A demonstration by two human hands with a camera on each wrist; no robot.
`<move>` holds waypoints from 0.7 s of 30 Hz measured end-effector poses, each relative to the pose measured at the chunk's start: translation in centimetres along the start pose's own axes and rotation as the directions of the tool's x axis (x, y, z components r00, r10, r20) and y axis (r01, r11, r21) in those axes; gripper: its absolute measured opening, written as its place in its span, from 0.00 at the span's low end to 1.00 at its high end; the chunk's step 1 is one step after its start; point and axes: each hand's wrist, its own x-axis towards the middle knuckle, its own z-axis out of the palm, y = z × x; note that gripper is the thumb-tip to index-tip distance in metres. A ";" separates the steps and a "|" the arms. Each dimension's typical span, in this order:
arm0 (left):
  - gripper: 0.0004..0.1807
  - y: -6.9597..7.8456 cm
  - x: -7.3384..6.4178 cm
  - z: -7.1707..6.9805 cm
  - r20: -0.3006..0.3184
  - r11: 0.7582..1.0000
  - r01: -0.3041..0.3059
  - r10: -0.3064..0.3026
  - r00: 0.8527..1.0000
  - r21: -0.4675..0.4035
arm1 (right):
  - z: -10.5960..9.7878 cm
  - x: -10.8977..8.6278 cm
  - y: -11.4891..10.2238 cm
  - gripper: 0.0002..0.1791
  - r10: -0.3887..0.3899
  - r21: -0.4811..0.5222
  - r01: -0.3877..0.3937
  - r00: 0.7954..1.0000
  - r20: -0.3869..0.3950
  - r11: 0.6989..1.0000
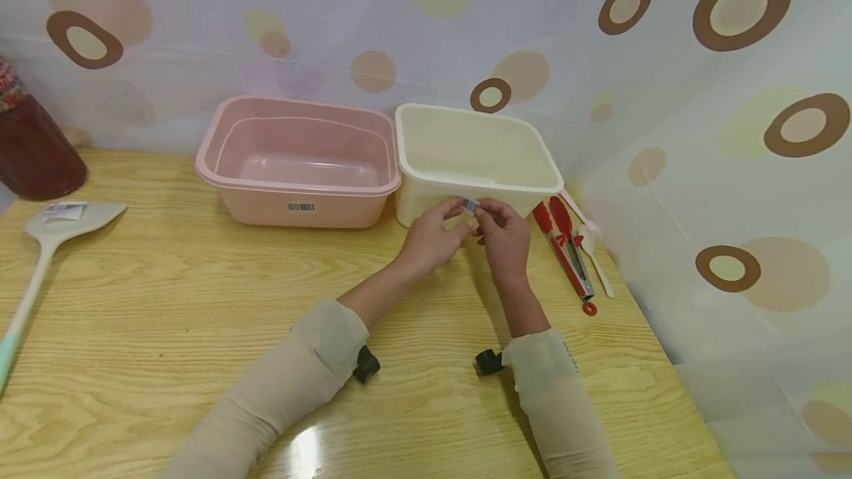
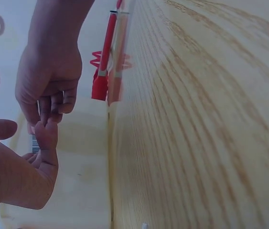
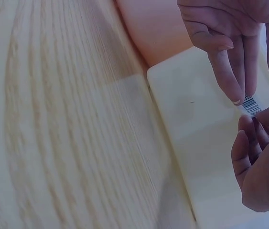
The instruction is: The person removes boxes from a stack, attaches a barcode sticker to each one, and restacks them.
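Note:
A small barcode sticker (image 1: 470, 205) sits between my two hands, overlapping the front of the cream bin (image 1: 479, 187) in the head view. My right hand (image 1: 506, 239) pinches one end of it between thumb and finger. From the other side, fingertips of my left hand (image 1: 429, 239) touch the sticker's edge, fingers mostly straight in the right wrist view. In that view, the black bars of the sticker (image 3: 251, 106) show between both sets of fingertips. Behind my left fingers in the left wrist view, the sticker (image 2: 35, 143) is partly hidden.
Beside the cream bin stands a pink basin (image 1: 299, 205) with its own barcode label. Red-tipped tongs (image 1: 566, 257), a fork (image 1: 592, 230) and a spoon (image 1: 599, 265) lie at the right. A spatula (image 1: 69, 220) and a dark red jar (image 1: 36, 150) are far left. A patterned curtain (image 1: 333, 21) hangs behind.

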 end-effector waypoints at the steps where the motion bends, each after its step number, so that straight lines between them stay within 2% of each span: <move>1: 0.30 0.0 0.0 0.0 0.000 1.000 -0.001 0.001 1.000 -0.002 | 0.0 0.0 0.0 0.11 0.002 0.000 -0.002 1.000 0.002 1.000; 21: 0.30 0.1 0.0 0.0 0.009 1.000 0.006 -0.006 1.000 -0.004 | -0.5 -0.7 0.3 0.15 -0.013 -0.002 0.013 1.000 0.026 1.000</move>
